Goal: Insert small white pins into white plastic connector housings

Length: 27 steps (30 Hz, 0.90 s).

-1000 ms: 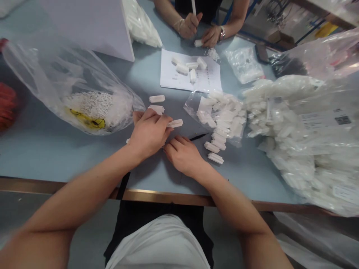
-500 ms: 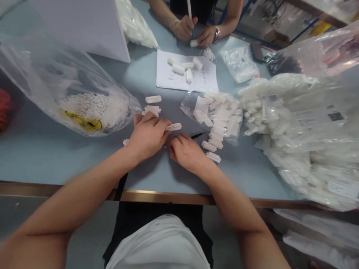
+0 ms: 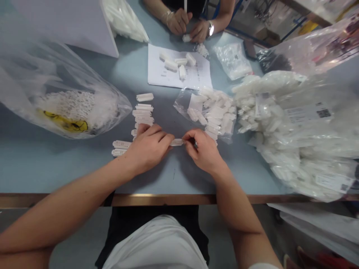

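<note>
A slim white plastic piece [image 3: 177,142] with small openings along it lies between my two hands. The fingers of my left hand [image 3: 150,147] are closed on its left end. At its right end, my right hand [image 3: 202,148] has thumb and forefinger pinched together; whatever tiny thing sits in that pinch is too small to make out. A column of similar white pieces [image 3: 144,113] runs up the table beyond my left hand, partly hidden by it. Two more white pieces [image 3: 120,144] lie beside my left wrist.
An open clear bag [image 3: 221,108] of white pieces lies right of centre. Large filled bags [image 3: 297,130] cover the right side; a bag of small white parts [image 3: 78,108] is at left. Across the table, a co-worker's hands [image 3: 179,22] work behind a paper sheet [image 3: 157,78].
My right hand has moved right and its fingertips have come to the piece's end. The piece and my left hand sit slightly lower in view, and more of the column shows.
</note>
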Available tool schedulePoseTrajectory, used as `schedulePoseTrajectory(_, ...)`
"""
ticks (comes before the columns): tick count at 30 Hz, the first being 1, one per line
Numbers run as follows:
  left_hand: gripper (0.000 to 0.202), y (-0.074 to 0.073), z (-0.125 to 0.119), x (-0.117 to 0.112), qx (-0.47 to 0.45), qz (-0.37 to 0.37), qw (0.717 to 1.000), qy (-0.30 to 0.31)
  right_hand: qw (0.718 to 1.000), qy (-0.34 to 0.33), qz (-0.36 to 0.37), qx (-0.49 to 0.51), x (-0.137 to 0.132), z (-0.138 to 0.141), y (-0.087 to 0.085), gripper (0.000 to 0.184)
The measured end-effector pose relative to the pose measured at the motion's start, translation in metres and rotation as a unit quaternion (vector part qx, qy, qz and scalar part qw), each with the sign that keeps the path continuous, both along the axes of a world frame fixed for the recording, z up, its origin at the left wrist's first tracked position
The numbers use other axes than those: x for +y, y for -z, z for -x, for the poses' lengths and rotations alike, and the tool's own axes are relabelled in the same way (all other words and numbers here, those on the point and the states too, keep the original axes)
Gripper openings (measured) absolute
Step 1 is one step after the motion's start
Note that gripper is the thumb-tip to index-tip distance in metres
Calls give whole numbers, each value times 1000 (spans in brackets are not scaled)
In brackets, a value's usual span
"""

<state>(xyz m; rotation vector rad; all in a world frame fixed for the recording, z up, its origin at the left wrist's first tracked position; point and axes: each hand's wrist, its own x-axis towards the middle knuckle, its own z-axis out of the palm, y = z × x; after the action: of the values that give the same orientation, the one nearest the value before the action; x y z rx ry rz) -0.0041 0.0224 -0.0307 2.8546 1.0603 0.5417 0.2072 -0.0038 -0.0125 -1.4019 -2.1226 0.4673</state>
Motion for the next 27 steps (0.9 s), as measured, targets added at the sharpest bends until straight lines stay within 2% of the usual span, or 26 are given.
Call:
schedulePoseTrajectory(4, 21, 0, -1, -1, -2, 12, 1000, 2, 996, -55, -7, -63, -1, -2, 3, 15)
schedulePoseTrajectory(10, 22, 1, -2, -1, 22, -1, 1000, 7, 987, -89, -26, -131, -2, -1, 4, 21)
schedulePoseTrajectory(18, 19, 1, -3, -2, 32, -1, 999, 1, 991, -69, -25, -115, -2, -1, 6, 18)
schedulePoseTrajectory(27, 15, 3, -3, -3, 23, 2, 1000, 9, 999, -11, -6, -53, -5, -1, 5, 14)
